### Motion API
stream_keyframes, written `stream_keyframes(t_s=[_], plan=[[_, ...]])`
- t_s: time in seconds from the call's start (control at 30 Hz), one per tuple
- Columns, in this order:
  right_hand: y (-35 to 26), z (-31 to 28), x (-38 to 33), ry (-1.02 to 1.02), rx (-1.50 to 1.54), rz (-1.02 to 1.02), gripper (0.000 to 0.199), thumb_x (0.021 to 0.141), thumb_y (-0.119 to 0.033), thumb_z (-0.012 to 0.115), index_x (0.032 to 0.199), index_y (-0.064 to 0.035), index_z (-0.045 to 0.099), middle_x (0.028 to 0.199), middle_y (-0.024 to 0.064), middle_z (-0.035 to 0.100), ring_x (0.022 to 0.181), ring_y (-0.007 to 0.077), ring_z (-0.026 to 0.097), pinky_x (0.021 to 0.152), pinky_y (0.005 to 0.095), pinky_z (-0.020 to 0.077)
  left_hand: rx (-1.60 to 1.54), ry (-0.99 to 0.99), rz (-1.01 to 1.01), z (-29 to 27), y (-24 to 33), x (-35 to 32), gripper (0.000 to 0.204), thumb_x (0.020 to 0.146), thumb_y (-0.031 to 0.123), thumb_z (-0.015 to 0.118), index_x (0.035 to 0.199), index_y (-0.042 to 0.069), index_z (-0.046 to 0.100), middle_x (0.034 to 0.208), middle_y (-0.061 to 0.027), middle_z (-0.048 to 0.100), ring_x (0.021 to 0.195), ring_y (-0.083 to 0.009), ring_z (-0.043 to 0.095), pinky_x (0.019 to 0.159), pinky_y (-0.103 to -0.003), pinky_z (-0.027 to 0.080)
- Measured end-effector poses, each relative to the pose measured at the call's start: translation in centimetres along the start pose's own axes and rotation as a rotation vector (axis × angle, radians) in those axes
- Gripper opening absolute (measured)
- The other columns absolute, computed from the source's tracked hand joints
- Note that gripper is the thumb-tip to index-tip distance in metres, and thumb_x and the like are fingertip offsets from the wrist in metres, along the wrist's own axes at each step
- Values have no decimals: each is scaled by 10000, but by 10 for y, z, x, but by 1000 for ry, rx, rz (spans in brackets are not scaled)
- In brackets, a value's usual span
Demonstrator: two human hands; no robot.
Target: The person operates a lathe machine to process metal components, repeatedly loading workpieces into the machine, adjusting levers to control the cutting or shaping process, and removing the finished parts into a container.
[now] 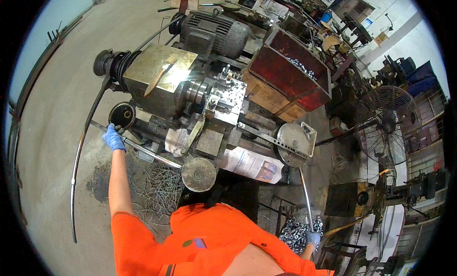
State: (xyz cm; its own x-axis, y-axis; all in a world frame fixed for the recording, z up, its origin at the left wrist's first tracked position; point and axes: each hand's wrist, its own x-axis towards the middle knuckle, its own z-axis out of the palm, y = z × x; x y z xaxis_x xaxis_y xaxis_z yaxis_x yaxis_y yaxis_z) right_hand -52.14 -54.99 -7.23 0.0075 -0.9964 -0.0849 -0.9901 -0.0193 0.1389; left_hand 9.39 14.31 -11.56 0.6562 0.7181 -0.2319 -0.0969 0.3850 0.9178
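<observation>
My left hand [114, 138], in a blue glove, is closed around a metal bar [154, 154]. The bar slants down to the right, toward a round metal disc [198, 174]. Just beyond that hand is a dark round cup-shaped part [122, 115]. Far to the right, my gloved right hand [312, 239] grips the lower end of a long shiny lever [305, 197], which rises to a large round plate [294, 139]. Under the right hand is a basket of small metal parts [293, 234]. Between my arms stands a greasy machine [226, 102] with a bright spindle [195, 92].
A ribbed motor [214, 35] sits behind the machine. Right of it is a red bin [290, 62] with small metal pieces. A caged fan [388, 123] stands at the right. Curly metal shavings [159, 192] cover the floor near my left arm. A thin rod [74, 195] hangs at the left.
</observation>
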Motion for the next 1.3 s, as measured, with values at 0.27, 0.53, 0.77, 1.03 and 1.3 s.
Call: stream_keyframes(t_s=[0.27,0.53,0.77,1.03,1.3], plan=[[-22,-25,-21,-109,-26,32,630,599,-379,718,1053,39,595,1059,270,591,1022,373,571,885,403,453,8,0,7,-6,-3,5,149,836,79,551,924,-36,514,675,-154,611,473,-217,584,420,-309,520],[-26,-23,-34,85,-25,17,474,591,-385,743,891,-27,665,954,207,645,922,333,622,834,398,484,11,-5,13,-5,-3,5,139,837,83,557,920,-21,517,658,-149,611,467,-205,579,420,-301,506],[-27,-24,-35,23,-21,51,480,586,-371,751,916,-35,660,964,205,643,914,339,621,827,402,485,26,29,14,-3,0,2,143,831,96,567,894,-31,544,665,-155,622,477,-204,588,431,-298,510],[-28,-28,-39,-47,17,30,521,635,-366,690,960,36,627,991,272,609,967,379,589,836,417,468,15,9,24,-10,-8,14,162,831,93,565,927,-33,533,674,-162,624,485,-215,594,443,-309,524],[-3,5,-15,-7,-29,-6,483,629,-333,683,927,44,635,969,280,609,937,389,597,811,428,476,5,1,15,-5,-5,9,166,834,82,555,944,-36,518,696,-175,620,502,-233,603,451,-318,533]])
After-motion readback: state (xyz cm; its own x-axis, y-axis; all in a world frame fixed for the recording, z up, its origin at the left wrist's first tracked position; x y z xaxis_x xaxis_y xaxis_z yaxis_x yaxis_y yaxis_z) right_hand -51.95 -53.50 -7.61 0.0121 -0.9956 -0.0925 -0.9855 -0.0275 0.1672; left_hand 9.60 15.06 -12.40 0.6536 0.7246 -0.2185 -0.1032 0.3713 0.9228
